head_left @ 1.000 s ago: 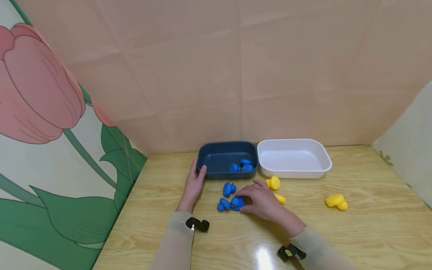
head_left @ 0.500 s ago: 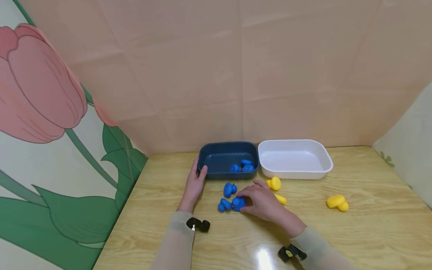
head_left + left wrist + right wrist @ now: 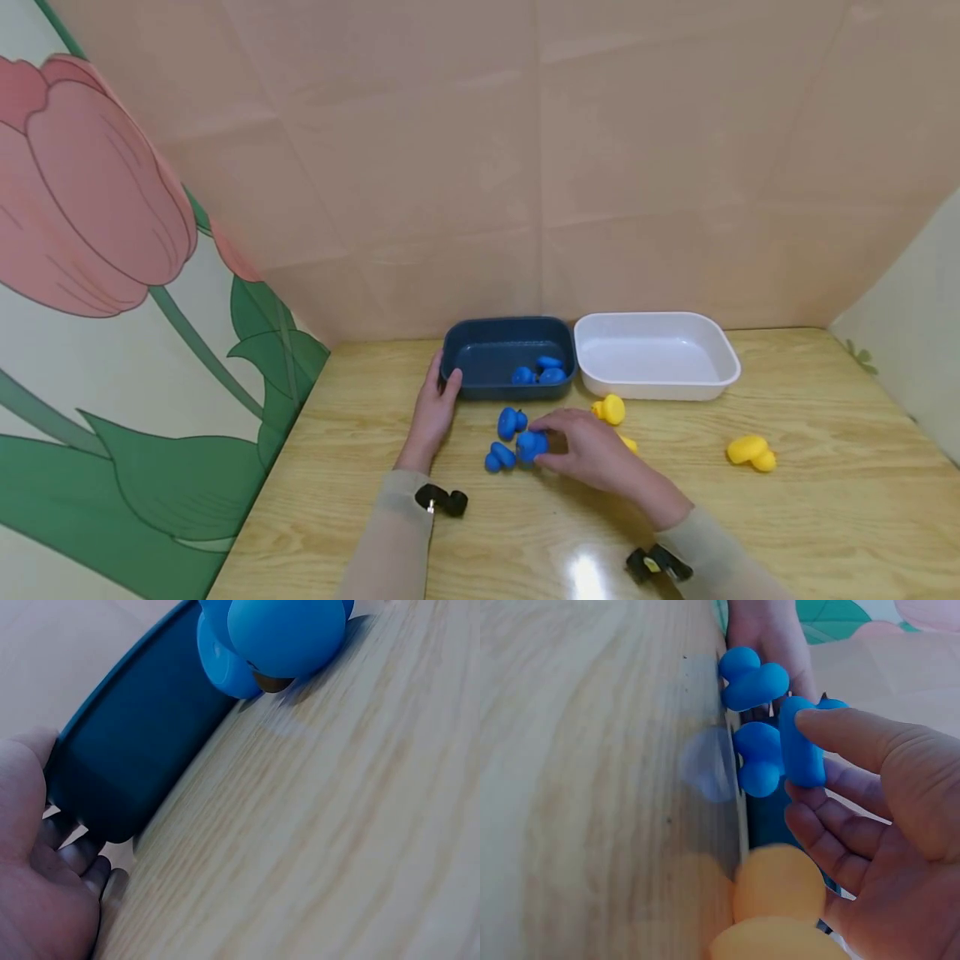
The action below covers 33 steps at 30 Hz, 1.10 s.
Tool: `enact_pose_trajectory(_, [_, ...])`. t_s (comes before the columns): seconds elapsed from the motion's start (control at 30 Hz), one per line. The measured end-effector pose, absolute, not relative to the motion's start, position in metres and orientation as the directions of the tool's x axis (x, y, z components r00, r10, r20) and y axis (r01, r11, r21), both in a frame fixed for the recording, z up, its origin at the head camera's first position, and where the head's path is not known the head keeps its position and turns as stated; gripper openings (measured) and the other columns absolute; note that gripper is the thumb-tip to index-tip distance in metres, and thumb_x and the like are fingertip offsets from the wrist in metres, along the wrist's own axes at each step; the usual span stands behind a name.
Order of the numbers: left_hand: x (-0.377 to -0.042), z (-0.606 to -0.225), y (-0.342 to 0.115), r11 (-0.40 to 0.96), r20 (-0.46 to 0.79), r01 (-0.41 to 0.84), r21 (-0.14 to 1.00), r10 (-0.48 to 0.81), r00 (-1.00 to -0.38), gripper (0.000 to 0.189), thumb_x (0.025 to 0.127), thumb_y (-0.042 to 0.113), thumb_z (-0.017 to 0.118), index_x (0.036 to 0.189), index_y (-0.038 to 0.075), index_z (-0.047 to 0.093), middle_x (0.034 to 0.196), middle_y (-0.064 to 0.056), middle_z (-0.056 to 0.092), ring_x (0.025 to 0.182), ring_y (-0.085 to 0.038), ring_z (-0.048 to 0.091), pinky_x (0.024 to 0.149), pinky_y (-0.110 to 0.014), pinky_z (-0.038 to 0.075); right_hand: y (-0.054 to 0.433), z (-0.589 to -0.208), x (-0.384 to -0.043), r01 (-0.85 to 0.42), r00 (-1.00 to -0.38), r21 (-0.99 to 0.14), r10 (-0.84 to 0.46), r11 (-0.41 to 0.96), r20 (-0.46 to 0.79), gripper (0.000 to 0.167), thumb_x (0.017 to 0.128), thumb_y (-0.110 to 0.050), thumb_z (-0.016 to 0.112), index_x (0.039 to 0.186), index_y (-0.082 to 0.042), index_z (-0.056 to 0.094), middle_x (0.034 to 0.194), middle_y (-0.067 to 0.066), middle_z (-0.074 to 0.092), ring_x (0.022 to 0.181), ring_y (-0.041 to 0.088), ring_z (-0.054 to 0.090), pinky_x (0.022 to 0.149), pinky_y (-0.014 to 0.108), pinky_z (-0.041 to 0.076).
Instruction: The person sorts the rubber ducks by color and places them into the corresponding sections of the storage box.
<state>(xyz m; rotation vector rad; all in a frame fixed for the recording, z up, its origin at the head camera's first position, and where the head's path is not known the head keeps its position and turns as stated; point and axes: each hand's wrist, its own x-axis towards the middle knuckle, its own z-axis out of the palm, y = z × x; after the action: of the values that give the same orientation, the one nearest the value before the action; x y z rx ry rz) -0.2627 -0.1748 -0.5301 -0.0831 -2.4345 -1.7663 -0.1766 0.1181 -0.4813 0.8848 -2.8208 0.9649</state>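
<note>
Pinching a smooth, glossy blue toy duck (image 3: 532, 447) over a pale wood-grain tabletop (image 3: 375, 417)

The right hand (image 3: 592, 450) is partly closed, its thumb and fingers set on opposite sides of the duck, which appears just clear of the surface in the right-wrist view. The left hand (image 3: 435, 410) is about half closed and grips the left end of a dark navy, rectangular tray with rounded corners (image 3: 495, 392), thumb at the near side and fingers around the end.

Three matching blue ducks (image 3: 552, 376) lie together in the tray's near right corner. Two loose blue ducks (image 3: 512, 423) lie on the tabletop between the tray and the person, near the held one.

A glossy white rectangular tray (image 3: 652, 389) stands just to the right of the navy one. One yellow toy duck (image 3: 609, 408) lies just in front of it; a second yellow duck (image 3: 628, 444) is mostly hidden behind the right hand; a third yellow duck (image 3: 752, 452) lies well apart, farther right.
</note>
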Motion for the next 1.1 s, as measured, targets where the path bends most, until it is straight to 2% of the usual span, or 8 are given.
enact_pose_trajectory(0.2, [-0.262,-0.53,-0.175,0.31,0.144,0.128,0.942,-0.029,-0.989,0.068,0.119,0.039,0.054,0.178,0.023,0.024,0.181,-0.005,0.026,0.166,-0.028,0.024,0.134,-0.05,0.023,0.119,-0.473,-0.175,-0.51,-0.854,-0.583,-0.455,0.633,0.252,0.042,0.093,-0.025,0.093,0.13,-0.01,0.08,0.122,0.002,0.077,0.105,0.027,0.072,0.089,0.045,0.062])
enact_pose_trajectory(0.37, [-0.261,-0.529,-0.175,0.305,0.137,0.122,0.944,-0.029,-0.99,0.069,0.118,0.039,0.054,0.178,0.022,0.025,0.181,-0.005,0.026,0.166,-0.029,0.023,0.134,-0.05,0.022,0.12,-0.464,-0.179,-0.489,-0.872,-0.573,-0.39,0.657,0.297,0.04,0.093,-0.027,0.093,0.128,-0.012,0.08,0.117,0.001,0.077,0.106,0.03,0.072,0.087,0.045,0.062])
enact_pose_trajectory(0.5, [-0.262,-0.529,-0.175,0.302,0.141,0.127,0.945,-0.025,-0.99,0.069,0.118,0.037,0.055,0.178,0.019,0.025,0.181,-0.007,0.026,0.166,-0.03,0.023,0.134,-0.052,0.022,0.122,-0.454,-0.184,-0.475,-0.88,-0.573,-0.349,0.668,0.323,0.042,0.093,-0.027,0.093,0.129,-0.012,0.079,0.116,0.002,0.076,0.106,0.031,0.072,0.088,0.049,0.062])
enact_pose_trajectory(0.67, [-0.261,-0.528,-0.174,0.292,0.139,0.125,0.948,-0.029,-0.99,0.069,0.118,0.038,0.055,0.178,0.021,0.025,0.181,-0.006,0.027,0.166,-0.027,0.024,0.134,-0.048,0.023,0.123,-0.441,-0.195,-0.455,-0.889,-0.593,-0.304,0.664,0.341,0.042,0.094,-0.027,0.092,0.131,-0.011,0.079,0.119,0.003,0.076,0.107,0.029,0.07,0.094,0.051,0.061])
enact_pose_trajectory(0.9, [-0.261,-0.529,-0.174,0.299,0.143,0.128,0.945,-0.029,-0.989,0.069,0.118,0.039,0.055,0.178,0.019,0.025,0.181,-0.006,0.028,0.166,-0.028,0.025,0.133,-0.049,0.024,0.126,-0.425,-0.211,-0.438,-0.891,-0.578,-0.245,0.689,0.383,0.042,0.095,-0.027,0.091,0.13,-0.007,0.079,0.114,0.007,0.076,0.103,0.032,0.068,0.087,0.048,0.059])
enact_pose_trajectory(1.1, [-0.261,-0.528,-0.173,0.301,0.132,0.114,0.947,-0.041,-0.99,0.069,0.118,0.04,0.055,0.178,0.019,0.025,0.181,-0.007,0.028,0.166,-0.03,0.024,0.134,-0.051,0.022,0.131,-0.42,-0.227,-0.409,-0.901,-0.579,-0.211,0.705,0.38,0.042,0.096,-0.028,0.09,0.131,-0.006,0.078,0.114,0.009,0.076,0.104,0.032,0.067,0.089,0.051,0.058])
